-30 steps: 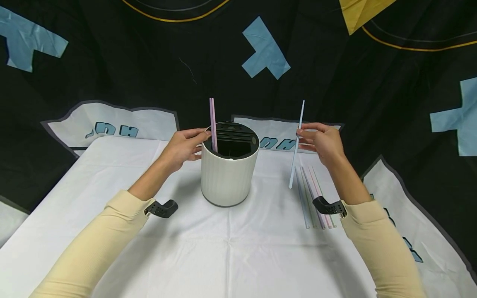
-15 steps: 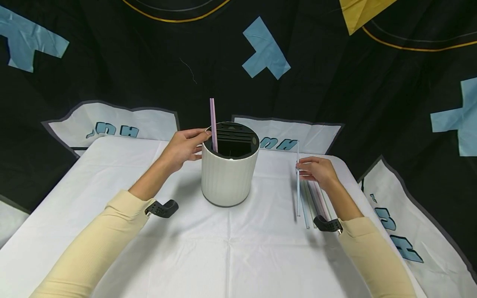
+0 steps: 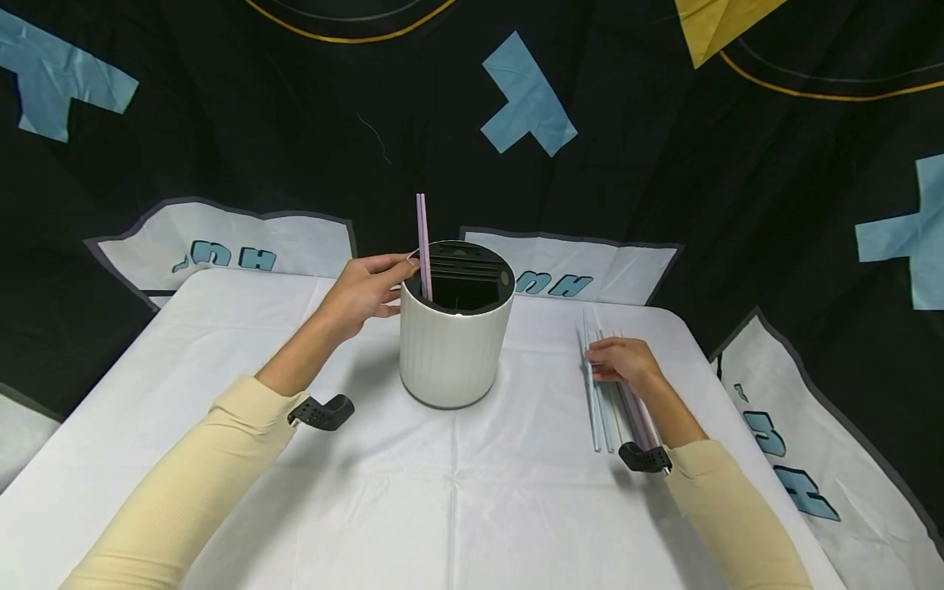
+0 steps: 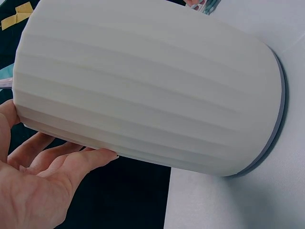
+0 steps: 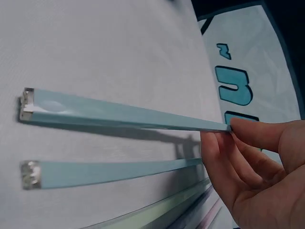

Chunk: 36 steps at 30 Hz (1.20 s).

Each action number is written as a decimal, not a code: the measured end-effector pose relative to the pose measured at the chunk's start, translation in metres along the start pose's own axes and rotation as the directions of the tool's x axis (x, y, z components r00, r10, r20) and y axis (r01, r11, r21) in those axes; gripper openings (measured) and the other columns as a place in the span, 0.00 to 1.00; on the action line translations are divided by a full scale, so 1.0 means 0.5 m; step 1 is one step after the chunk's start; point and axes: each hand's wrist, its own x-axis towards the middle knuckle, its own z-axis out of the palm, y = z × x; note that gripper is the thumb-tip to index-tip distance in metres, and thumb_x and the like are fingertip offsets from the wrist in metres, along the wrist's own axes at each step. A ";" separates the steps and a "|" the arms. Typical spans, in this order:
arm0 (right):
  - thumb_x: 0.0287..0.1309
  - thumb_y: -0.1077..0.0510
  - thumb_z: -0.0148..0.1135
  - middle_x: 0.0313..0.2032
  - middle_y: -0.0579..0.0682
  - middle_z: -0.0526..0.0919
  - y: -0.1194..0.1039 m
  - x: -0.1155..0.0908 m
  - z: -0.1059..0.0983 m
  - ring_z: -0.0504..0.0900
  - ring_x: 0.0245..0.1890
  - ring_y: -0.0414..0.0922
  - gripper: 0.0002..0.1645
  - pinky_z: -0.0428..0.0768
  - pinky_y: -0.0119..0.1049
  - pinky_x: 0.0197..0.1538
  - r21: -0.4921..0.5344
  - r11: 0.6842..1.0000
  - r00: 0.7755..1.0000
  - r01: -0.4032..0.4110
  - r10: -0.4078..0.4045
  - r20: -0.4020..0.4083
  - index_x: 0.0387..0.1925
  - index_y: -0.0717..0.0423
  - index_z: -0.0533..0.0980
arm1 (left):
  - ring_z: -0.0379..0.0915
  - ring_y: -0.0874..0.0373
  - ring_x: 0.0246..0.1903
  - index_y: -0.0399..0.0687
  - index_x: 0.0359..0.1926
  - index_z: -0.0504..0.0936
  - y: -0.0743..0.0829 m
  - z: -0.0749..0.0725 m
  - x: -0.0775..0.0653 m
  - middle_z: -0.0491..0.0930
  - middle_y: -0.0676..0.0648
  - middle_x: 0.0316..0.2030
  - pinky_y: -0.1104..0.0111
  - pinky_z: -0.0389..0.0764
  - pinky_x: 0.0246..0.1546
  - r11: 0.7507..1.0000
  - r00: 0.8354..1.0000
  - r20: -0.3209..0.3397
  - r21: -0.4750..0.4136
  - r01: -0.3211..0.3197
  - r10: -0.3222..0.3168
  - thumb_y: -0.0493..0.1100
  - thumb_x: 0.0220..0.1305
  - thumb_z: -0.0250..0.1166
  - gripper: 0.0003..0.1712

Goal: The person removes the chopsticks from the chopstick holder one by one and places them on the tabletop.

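A white ribbed container with a black slotted top stands upright on the table. Two pink chopsticks rise from the left of its opening. My left hand holds the container at its left rim; in the left wrist view, the fingers lie along the ribbed side. Low on the right, my right hand pinches a light-blue chopstick near its far end. Just over the cloth, its silver-tipped end shows above its shadow. Beside it lies a second blue chopstick, with green, purple and pink ones partly hidden below my hand.
White cloth covers the table. Behind it hangs a black cloth with blue shapes and white lettered panels. The container stands left of the chopstick row, and my right sleeve passes over the table's right side.
My right hand has lowered the blue chopstick from a raised, upright pose to beside the row of chopsticks. The left hand and the container have stayed in place.
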 end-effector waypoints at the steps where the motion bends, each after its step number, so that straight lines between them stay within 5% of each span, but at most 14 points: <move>1: 0.67 0.62 0.64 0.32 0.46 0.86 0.003 0.001 0.001 0.85 0.30 0.38 0.27 0.88 0.32 0.41 -0.004 1.000 1.000 -0.002 0.002 -0.004 0.62 0.74 0.71 | 0.66 0.40 0.70 0.46 0.73 0.69 0.000 0.000 0.000 0.68 0.43 0.73 0.49 0.77 0.63 1.000 1.000 0.000 0.000 0.000 0.000 0.53 0.74 0.61 0.32; 24: 0.68 0.60 0.63 0.35 0.47 0.86 0.027 0.000 0.003 0.82 0.28 0.35 0.24 0.85 0.24 0.35 -0.095 0.995 0.995 0.015 -0.024 -0.098 0.59 0.72 0.76 | 0.68 0.41 0.69 0.47 0.72 0.70 -0.002 0.001 0.001 0.69 0.43 0.72 0.49 0.78 0.63 1.000 1.000 0.002 0.003 -0.005 0.005 0.53 0.74 0.61 0.32; 30: 0.71 0.56 0.60 0.51 0.62 0.84 -0.008 -0.015 0.008 0.84 0.37 0.41 0.24 0.85 0.25 0.43 -0.138 0.988 0.994 0.065 -0.076 -0.076 0.59 0.70 0.77 | 0.67 0.40 0.69 0.46 0.72 0.70 -0.001 0.001 -0.001 0.69 0.44 0.72 0.49 0.77 0.63 1.000 1.000 0.004 -0.003 -0.006 0.006 0.52 0.74 0.61 0.31; 36: 0.73 0.52 0.57 0.60 0.64 0.80 -0.101 -0.028 0.030 0.85 0.49 0.50 0.24 0.85 0.30 0.53 -0.116 0.988 0.994 0.099 -0.104 -0.039 0.61 0.65 0.76 | 0.67 0.40 0.70 0.47 0.73 0.70 0.001 0.001 -0.001 0.68 0.44 0.72 0.50 0.78 0.63 1.000 1.000 0.000 0.010 -0.003 0.003 0.53 0.74 0.61 0.32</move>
